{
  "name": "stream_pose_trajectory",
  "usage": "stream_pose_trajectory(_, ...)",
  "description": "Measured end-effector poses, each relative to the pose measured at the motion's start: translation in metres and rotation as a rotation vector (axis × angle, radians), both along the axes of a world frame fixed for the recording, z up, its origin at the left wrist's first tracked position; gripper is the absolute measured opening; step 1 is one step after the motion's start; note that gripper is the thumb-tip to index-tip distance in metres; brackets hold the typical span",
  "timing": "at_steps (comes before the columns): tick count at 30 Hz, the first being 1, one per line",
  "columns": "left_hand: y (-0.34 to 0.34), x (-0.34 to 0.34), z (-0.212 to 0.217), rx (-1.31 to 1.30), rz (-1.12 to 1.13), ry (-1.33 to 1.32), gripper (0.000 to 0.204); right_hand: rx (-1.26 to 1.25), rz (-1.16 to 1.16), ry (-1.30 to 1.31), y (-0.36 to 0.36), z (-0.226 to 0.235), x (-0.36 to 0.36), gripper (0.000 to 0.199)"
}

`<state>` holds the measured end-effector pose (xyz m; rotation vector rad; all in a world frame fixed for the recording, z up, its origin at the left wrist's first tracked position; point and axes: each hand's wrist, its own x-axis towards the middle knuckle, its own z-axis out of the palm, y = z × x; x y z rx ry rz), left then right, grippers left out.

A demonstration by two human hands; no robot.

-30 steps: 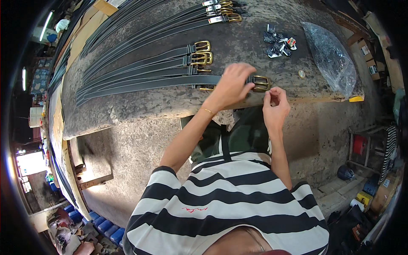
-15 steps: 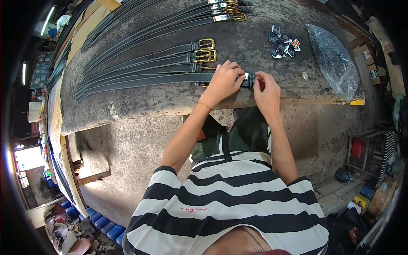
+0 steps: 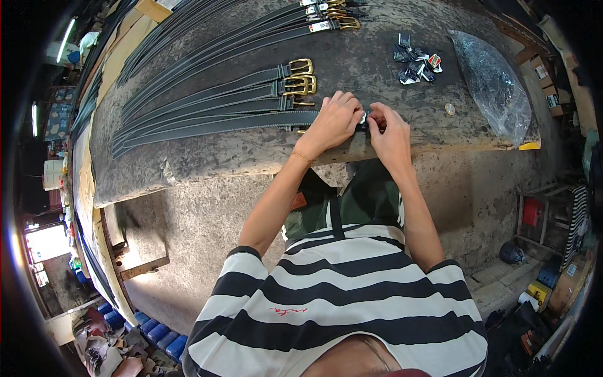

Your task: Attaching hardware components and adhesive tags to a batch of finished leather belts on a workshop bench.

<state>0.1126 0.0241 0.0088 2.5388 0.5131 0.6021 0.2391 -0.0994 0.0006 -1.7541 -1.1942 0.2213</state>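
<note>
A dark belt [image 3: 276, 118] with pale stitched edges lies along the table's near side, its right end under my hands. My left hand [image 3: 333, 124] is closed over that end, fingers bent and pressing on it. At the belt end my right hand [image 3: 391, 133] pinches with thumb and forefinger, close to the left fingertips. Between the two hands a small white tag [image 3: 363, 118] shows in part; the fingers hide the rest. Just beyond lie several similar belts with brass-coloured buckles [image 3: 301, 83].
More tagged belts [image 3: 270, 39] lie farther back. A pile of small black-and-white tags [image 3: 416, 63] sits at the far right, near a round metallic piece [image 3: 450, 109] and a clear plastic bag [image 3: 493, 85]. The worn table [image 3: 207, 169] ends just before my body.
My right hand has shifted slightly left and its fingers have closed in over the belt end. Less of the tag and belt end now shows.
</note>
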Motion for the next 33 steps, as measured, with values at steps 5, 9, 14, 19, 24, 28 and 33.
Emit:
stream_pose_trajectory(5, 0.006, -0.003, 0.002, -0.106, -0.050, 0.028, 0.013, -0.004, 0.015, 0.074, 0.001, 0.003, 0.001, 0.031)
stream_pose_trajectory(9, 0.006, -0.006, 0.000, -0.137, -0.073, -0.008, 0.009, -0.005, 0.036, 0.151, -0.001, 0.007, 0.001, 0.032)
stream_pose_trajectory(14, 0.003, -0.005, 0.001, -0.109, -0.087, -0.061, 0.007, 0.007, 0.102, 0.026, 0.001, 0.008, 0.006, 0.033)
stream_pose_trajectory(19, 0.004, -0.005, 0.001, -0.101, -0.091, -0.113, 0.007, -0.006, 0.119, 0.125, 0.002, 0.006, 0.009, 0.034)
stream_pose_trajectory(24, 0.002, -0.004, 0.001, -0.089, -0.100, -0.124, 0.007, -0.008, 0.142, 0.101, 0.002, 0.007, 0.010, 0.034)
stream_pose_trajectory(28, 0.002, -0.006, -0.002, -0.021, -0.122, -0.090, 0.008, 0.014, 0.132, -0.040, 0.003, 0.002, 0.007, 0.033)
stream_pose_trajectory(33, 0.000, -0.006, -0.008, 0.044, -0.121, -0.108, 0.012, 0.092, 0.113, -0.086, 0.004, -0.004, 0.004, 0.027)
